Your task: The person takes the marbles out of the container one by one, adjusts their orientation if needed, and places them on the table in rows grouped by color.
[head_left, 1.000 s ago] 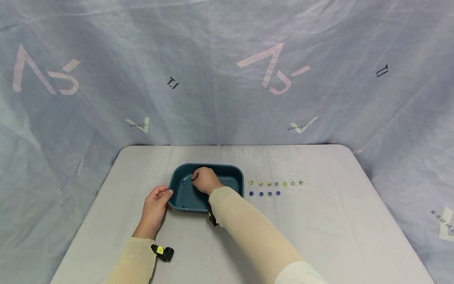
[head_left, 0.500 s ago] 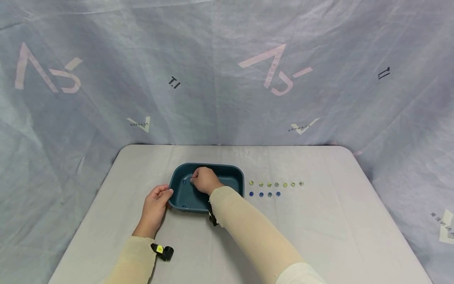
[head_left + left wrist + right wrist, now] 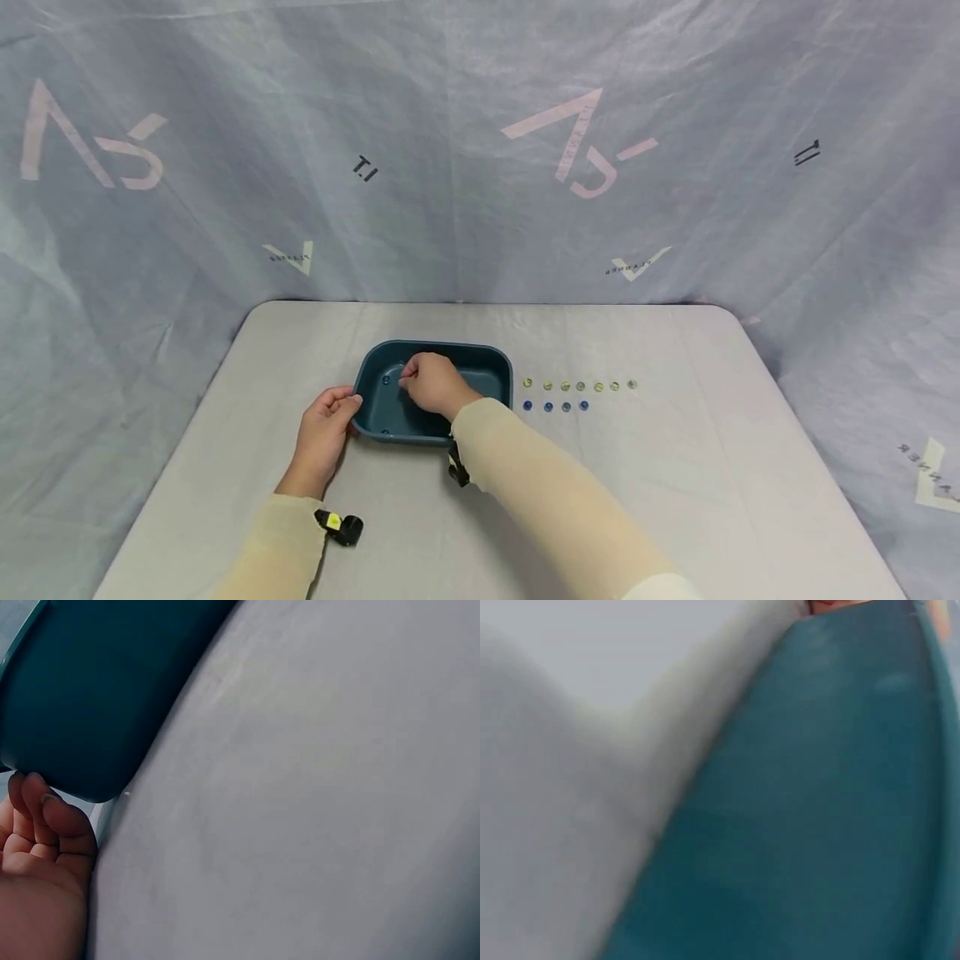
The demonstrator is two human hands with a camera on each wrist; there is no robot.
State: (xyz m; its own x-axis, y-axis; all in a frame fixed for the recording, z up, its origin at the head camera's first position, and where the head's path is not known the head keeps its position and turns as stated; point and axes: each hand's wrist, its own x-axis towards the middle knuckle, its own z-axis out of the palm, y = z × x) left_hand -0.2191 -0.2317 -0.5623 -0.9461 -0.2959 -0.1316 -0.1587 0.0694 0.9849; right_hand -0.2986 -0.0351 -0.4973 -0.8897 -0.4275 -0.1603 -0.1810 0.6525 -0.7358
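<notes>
A dark teal rectangular plastic tub (image 3: 431, 439) stands on the table in the head view. My left hand (image 3: 322, 433) holds its near left corner, thumb by the rim; the left wrist view shows the curled fingers (image 3: 64, 821) against the tub's end. Inside the tub is my right hand (image 3: 435, 385), its fingers drawn together and pointing left and down. Whether anything is between those fingertips is too small to tell. A blue glass marble (image 3: 386, 379) lies left of them in the tub, another (image 3: 386, 432) near the front wall. The tub's outer wall (image 3: 795, 810) fills much of the right wrist view.
Right of the tub, a row of several yellowish and clear marbles (image 3: 566, 386) lies on the white table (image 3: 675, 467). Nearer me runs a row of several bluish marbles (image 3: 548, 407). A grey printed cloth (image 3: 450, 208) hangs behind the table's far edge.
My right hand stays in the tub, its fingertips shifting slightly left. My left hand keeps its place at the corner. Both rows of marbles look unchanged; the head view has shifted a little.
</notes>
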